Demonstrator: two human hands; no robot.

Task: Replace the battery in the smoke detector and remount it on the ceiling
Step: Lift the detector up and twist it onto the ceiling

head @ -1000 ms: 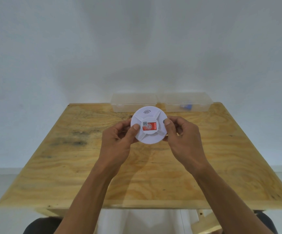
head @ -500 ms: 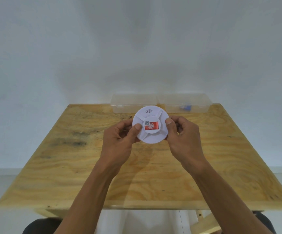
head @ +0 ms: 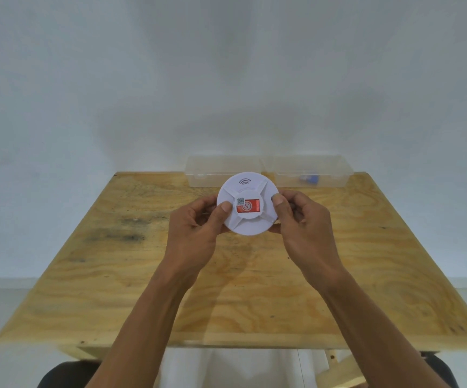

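One detector (head: 247, 203), white disc, held up over the table (head: 148, 275) w/ its face toward me: wave mark at top, red label (head: 248, 205) in the centre, small QR sticker at the label's left end. It's clear of the wood, not resting on it.

My left hand (head: 196, 233) grips its left rim, thumb laid on the face; right hand (head: 302, 228) grips the right rim the same way, thumb on the face, fingers curled behind. Both closed on the detector, none spare.

Step, I'd say: early, handling the unit before opening it. Can't tell if the battery is old or new; no battery visible. Next move prob needs a flip to get at the back, then a twist or pry w/ one hand steadying the rim. Firm but light grip, plastic looks smooth.

Beyond: 2 clear boxes (head: 223, 170) side by side at the far edge, touching or nearly. Right box (head: 310, 170) holds 1 small blue item (head: 309, 180), too blurred to ID. Left box looks empty.
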